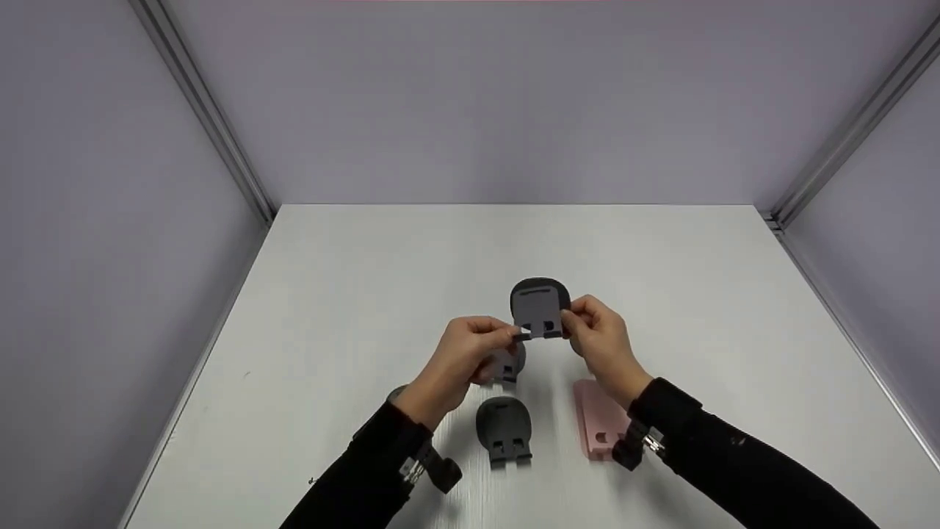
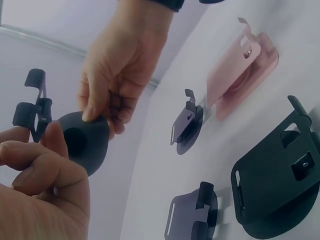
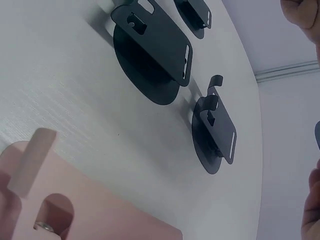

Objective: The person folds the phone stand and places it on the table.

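Observation:
Both hands hold a dark grey folding phone stand in the air above the table. The left hand pinches it near its lower hooked lip. The right hand grips the opposite edge between thumb and fingers. In the left wrist view, the stand's rounded base shows under the right thumb, and its two hooks rise beside the left fingers. A dark green phone stand stands below the hands. Partly hidden behind the left hand is a grey phone stand. A pink phone stand lies near the right wrist.
Another dark grey stand appears in the left wrist view, on the white table. Pale panels enclose the table at the back and sides, with metal rails at the corners.

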The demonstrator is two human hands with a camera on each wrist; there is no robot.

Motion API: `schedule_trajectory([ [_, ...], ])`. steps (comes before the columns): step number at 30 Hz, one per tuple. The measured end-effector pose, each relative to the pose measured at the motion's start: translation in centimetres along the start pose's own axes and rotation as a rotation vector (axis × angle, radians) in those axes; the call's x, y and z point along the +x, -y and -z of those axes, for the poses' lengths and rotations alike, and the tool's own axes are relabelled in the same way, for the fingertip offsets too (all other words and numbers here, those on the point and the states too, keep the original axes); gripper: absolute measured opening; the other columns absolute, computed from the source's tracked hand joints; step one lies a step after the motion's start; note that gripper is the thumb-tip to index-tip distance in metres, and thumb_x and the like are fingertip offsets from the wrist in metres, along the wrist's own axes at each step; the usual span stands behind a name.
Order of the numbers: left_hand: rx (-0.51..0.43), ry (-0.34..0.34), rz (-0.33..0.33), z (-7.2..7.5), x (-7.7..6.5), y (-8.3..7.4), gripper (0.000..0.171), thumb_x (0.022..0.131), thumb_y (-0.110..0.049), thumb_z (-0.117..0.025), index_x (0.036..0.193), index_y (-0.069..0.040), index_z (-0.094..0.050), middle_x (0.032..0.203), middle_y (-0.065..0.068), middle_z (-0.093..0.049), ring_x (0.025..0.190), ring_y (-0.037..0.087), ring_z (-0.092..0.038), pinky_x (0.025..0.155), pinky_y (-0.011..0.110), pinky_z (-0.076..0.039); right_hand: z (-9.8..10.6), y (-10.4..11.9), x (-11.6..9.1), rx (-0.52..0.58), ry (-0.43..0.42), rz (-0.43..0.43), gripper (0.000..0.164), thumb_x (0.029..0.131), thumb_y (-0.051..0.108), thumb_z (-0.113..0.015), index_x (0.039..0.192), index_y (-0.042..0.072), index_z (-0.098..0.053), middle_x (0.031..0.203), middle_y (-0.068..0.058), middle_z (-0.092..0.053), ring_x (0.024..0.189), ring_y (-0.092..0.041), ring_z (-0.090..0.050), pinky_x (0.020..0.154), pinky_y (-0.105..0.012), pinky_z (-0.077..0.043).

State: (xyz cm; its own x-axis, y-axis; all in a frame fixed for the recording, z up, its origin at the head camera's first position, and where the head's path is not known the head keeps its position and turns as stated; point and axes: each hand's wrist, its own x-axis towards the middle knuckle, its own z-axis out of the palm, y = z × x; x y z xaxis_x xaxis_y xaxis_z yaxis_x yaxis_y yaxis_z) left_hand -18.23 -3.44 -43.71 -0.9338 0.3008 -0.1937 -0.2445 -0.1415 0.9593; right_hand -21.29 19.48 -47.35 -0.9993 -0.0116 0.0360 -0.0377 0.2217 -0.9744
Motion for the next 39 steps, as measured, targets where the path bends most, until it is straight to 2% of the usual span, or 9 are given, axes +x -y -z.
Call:
schedule_trajectory([
  [4,0.047,0.0,0.0,-0.2,0.0,-0.1,0.014,0.096,-0.013,-0.07,0.095,0.001,-0.073,0.072,0.003,-0.068,0.043,0.007,-0.033,0.042,0.023,-0.029,-0.1,-0.4,0.0,0.03,0.02,-0.015,0.009,0.103,0.01,-0.06,0.097,0.004,-0.061,0.079,-0.008,-0.063,0.06,-0.012,-0.043,0.053,-0.022,-0.032],
  [7,0.081,-0.005,0.002,-0.5,0.0,-0.2,0.012,0.096,-0.01,-0.069,0.092,0.001,-0.071,0.069,0.002,-0.066,0.043,0.006,-0.034,0.041,0.022,-0.029,-0.1,-0.6,-0.1,0.029,0.029,-0.021,0.008,0.104,0.009,-0.06,0.098,0.004,-0.06,0.078,-0.006,-0.062,0.061,-0.012,-0.041,0.054,-0.023,-0.032],
  [19,0.22,-0.066,0.037,-1.7,-0.4,-0.1,0.012,0.098,-0.007,-0.064,0.089,0.0,-0.067,0.068,0.002,-0.06,0.048,0.009,-0.038,0.043,0.022,-0.029,-0.3,-0.8,-0.7,0.039,0.039,-0.053,0.011,0.104,0.012,-0.059,0.099,0.002,-0.059,0.079,-0.004,-0.064,0.079,-0.018,-0.057,0.071,-0.027,-0.044],
  [26,0.288,-0.107,0.048,-2.0,-0.4,0.1,0.013,0.098,-0.009,-0.067,0.087,-0.001,-0.066,0.071,0.004,-0.061,0.052,0.01,-0.043,0.044,0.021,-0.031,-0.4,-0.9,-0.8,0.03,0.052,-0.057,0.012,0.105,0.012,-0.059,0.098,0.002,-0.059,0.075,-0.004,-0.063,0.075,-0.021,-0.056,0.066,-0.028,-0.04],
  [29,0.349,-0.127,0.028,-2.1,-0.3,0.4,0.013,0.097,-0.008,-0.068,0.087,0.0,-0.067,0.075,0.005,-0.062,0.058,0.011,-0.049,0.048,0.022,-0.036,-0.4,-1.0,-0.9,0.016,0.057,-0.066,0.013,0.104,0.013,-0.06,0.097,0.002,-0.06,0.074,-0.004,-0.064,0.074,-0.021,-0.056,0.066,-0.029,-0.039],
  [33,0.45,-0.147,-0.026,-2.0,0.0,0.8,0.012,0.096,-0.007,-0.069,0.087,0.0,-0.067,0.079,0.004,-0.064,0.067,0.013,-0.057,0.056,0.025,-0.045,-0.5,-1.0,-0.9,0.025,0.073,-0.077,0.014,0.104,0.014,-0.061,0.097,0.002,-0.06,0.074,-0.003,-0.067,0.075,-0.019,-0.059,0.071,-0.03,-0.042],
  [39,0.609,-0.163,-0.12,-1.8,0.3,1.3,0.013,0.095,-0.008,-0.071,0.083,-0.002,-0.067,0.077,0.001,-0.066,0.068,0.012,-0.06,0.059,0.026,-0.05,-0.6,-1.0,-1.0,0.073,0.088,-0.089,0.013,0.104,0.011,-0.06,0.097,0.0,-0.06,0.075,-0.005,-0.069,0.075,-0.02,-0.06,0.073,-0.031,-0.047],
])
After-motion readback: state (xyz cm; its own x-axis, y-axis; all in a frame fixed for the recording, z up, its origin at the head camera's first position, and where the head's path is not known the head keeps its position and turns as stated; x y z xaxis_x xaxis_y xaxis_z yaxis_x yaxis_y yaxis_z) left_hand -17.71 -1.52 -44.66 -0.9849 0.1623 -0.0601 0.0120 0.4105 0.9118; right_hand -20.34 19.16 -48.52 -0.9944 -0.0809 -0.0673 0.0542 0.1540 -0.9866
